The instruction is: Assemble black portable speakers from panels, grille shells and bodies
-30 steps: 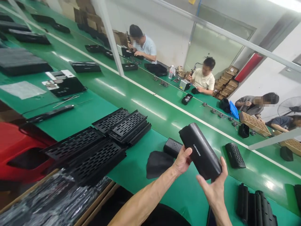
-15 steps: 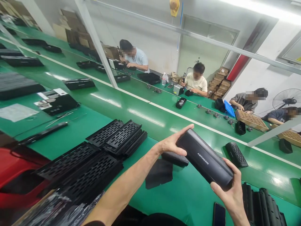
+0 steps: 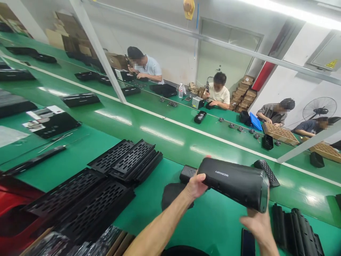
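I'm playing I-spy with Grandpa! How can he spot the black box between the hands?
Find the green table, then the left hand and right hand above it. Between them is the black box with white MERKURY letters, held up while nearby black panels lie on the table.

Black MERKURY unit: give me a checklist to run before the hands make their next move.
1. Left hand on the black MERKURY unit: ok, thumb on the near side at one end.
2. Right hand gripping the other end: cannot tell; the thumb stands apart and the fingers are mostly hidden.
3. Unit lifted off the green bench: ok, held up above it.
4. Lettering showing to the camera: ok.
5. Far side undamaged: cannot tell, turned away.
6. Phone well away from the hands: not ok, it lies near the right forearm.
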`<action>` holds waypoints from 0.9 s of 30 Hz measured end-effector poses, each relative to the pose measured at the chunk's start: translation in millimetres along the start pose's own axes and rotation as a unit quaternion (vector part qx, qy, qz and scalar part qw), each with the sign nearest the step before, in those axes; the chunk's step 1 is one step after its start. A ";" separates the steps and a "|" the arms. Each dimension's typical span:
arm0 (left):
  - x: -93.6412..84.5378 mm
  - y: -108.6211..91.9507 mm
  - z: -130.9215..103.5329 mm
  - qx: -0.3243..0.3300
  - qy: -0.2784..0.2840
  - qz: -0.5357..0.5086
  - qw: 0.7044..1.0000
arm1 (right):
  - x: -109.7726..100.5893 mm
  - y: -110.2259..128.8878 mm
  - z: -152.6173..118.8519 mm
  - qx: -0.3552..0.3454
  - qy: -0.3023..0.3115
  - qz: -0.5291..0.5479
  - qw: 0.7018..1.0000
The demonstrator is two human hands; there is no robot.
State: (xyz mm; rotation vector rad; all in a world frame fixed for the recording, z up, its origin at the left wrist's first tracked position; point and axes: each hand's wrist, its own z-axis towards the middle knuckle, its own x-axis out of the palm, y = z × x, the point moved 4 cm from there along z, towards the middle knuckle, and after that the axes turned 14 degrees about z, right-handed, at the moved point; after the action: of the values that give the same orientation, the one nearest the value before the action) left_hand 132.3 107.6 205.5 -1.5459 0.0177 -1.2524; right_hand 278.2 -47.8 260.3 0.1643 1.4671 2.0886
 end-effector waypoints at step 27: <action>-21.6 -23.5 -49.3 -0.032 -0.051 0.384 0.921 | -30.7 -48.5 -26.6 0.179 0.027 0.071 0.981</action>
State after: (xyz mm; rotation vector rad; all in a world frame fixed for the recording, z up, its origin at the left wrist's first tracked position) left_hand 75.1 95.2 200.2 -1.4390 0.5525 -0.5473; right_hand 311.2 -74.4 213.3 0.3631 1.9059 1.9301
